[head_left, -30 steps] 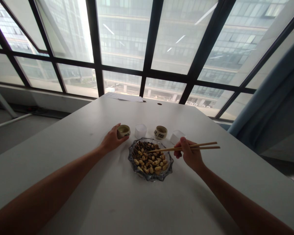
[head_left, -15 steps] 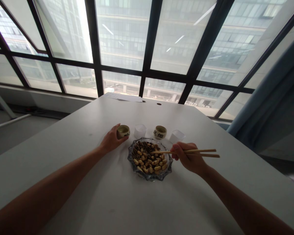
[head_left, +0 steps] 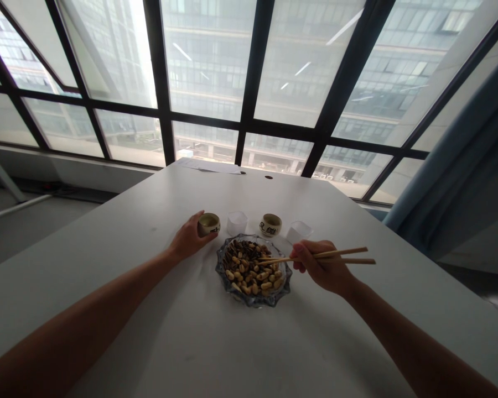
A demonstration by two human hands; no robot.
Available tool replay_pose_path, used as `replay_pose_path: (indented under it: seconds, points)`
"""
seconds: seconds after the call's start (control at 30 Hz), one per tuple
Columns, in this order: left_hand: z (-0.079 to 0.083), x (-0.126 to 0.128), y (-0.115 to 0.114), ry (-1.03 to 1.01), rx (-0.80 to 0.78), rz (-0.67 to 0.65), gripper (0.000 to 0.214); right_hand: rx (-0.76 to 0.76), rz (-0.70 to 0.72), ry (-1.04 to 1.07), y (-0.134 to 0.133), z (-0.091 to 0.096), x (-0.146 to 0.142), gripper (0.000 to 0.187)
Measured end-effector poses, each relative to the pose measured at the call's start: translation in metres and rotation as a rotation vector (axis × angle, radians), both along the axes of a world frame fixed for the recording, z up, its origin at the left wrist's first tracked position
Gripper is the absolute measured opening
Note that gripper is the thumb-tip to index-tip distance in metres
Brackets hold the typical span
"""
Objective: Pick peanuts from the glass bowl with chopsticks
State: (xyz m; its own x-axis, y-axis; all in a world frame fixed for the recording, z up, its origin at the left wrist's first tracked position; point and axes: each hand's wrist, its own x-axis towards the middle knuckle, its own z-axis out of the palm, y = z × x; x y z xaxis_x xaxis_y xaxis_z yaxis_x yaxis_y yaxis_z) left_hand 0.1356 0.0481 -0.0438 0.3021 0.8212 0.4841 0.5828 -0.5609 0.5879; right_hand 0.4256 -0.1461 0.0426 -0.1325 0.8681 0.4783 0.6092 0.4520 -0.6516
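My right hand (head_left: 318, 266) is closed around a pair of wooden chopsticks (head_left: 351, 256), their tips among the nuts in a glass dish (head_left: 269, 301) with a scalloped rim. Peanuts (head_left: 266, 286) fill the near part of the dish, and dark striped seeds (head_left: 234, 254) lie at its far left. Whether the tips pinch anything is too small to tell. My left hand (head_left: 190, 236) grips a small ceramic cup (head_left: 209, 221) with dark lettering, thumb and fingers around its side. The cup stands upright on the table, left of the dish.
Behind the dish stand a clear plastic cup (head_left: 237, 222), a second lettered ceramic cup (head_left: 270, 225) and another clear cup (head_left: 299, 230), partly behind my right hand. Paper sheets (head_left: 216, 166) lie at the far edge of the white table (head_left: 191, 331). A blue curtain (head_left: 448, 160) hangs at right.
The chopstick tips have spread apart, and the lower stick now points slightly lower among the peanuts. My left hand stays on the ceramic cup.
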Motion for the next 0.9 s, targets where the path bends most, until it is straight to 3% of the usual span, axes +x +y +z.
replay_pose_path:
  seconds: [0.37, 0.9]
  points:
    - [0.002, 0.001, -0.002, 0.019, 0.079, -0.011, 0.080, 0.064, 0.023, -0.298, -0.014, 0.018, -0.022, 0.051]
    - [0.007, 0.001, -0.008, 0.088, -0.009, 0.051, 0.075, 0.091, -0.014, -0.130, -0.011, 0.009, -0.014, 0.051]
